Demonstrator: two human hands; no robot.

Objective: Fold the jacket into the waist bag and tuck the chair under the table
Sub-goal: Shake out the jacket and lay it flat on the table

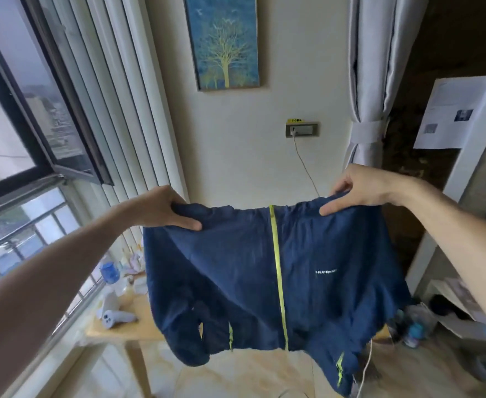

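Both hands, left [167,209] and right [356,188], each grip pinching the jacket [276,277] aloft over the desk [126,330]. Its dangling hem could sweep the bottles [110,272] at left.

The jacket [264,268] is thin, matt navy cloth, lightly crinkled, with a glossy lime zipper [277,271]. The table [138,320] beneath looks like pale, smooth wood.
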